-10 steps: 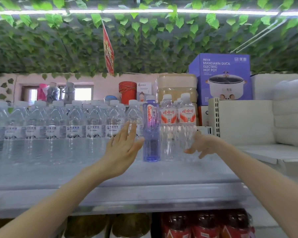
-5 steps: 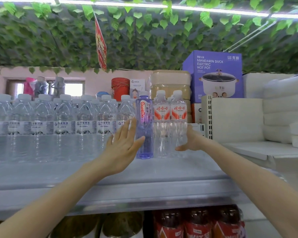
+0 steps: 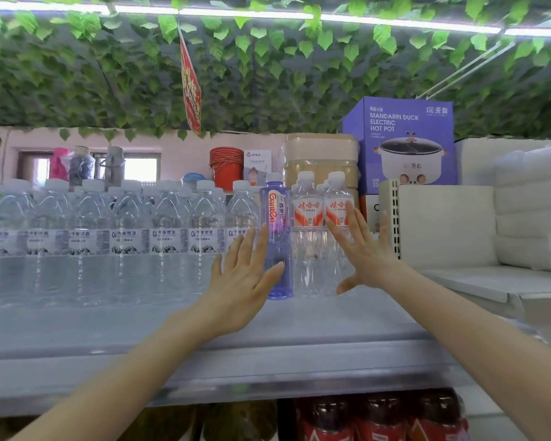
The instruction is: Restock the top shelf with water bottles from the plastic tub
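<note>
Both hands are opening since before: left hand [image 3: 242, 291] and right hand [image 3: 365, 249] spreading flat, empty, flanking the purple bottle [image 3: 276, 237]; top shelf [image 3: 204, 326] is looking nearly stocked

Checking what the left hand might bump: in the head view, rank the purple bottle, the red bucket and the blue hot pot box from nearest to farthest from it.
From the left hand:
1. Purple bottle, just right of its fingers.
2. Red bucket, behind the bottles, above the hand.
3. Hot pot box, far right, behind.
</note>
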Motion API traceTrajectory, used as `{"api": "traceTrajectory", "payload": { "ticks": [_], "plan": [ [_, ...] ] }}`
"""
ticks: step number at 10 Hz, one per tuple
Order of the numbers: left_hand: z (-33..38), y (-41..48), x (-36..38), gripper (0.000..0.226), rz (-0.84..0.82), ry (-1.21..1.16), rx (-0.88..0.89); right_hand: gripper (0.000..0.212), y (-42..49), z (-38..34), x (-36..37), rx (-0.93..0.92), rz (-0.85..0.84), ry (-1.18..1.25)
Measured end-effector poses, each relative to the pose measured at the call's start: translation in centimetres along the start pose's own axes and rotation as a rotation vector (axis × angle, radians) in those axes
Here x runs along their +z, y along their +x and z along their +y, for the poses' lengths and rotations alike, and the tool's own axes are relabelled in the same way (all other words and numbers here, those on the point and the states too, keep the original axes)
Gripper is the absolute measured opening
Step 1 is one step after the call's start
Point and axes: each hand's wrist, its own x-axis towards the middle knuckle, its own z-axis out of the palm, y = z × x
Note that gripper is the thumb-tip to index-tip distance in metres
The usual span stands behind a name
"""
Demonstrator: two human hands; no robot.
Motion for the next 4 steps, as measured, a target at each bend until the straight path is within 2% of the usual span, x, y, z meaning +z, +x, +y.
{"api": "traceTrajectory", "payload": {
  "ticks": [2, 3, 4],
  "plan": [
    [0.1, -0.5, -0.5, 0.056, 0.011, 0.018, -0.008, 0.143, -0.7, -0.2, -0.7, 0.003, 0.001, 0.037],
    [-0.4, -0.7, -1.1, 0.057, 0.022, 0.044, -0.002, 0.135, -1.4, -0.2, -1.8, -0.007, 0.001, 0.071],
    [-1.0, -0.8, -2.2, 0.059, 0.052, 0.112, -0.009, 0.111, -1.8, -0.8, -3.0, -0.031, 0.107, 0.146]
  ]
}}
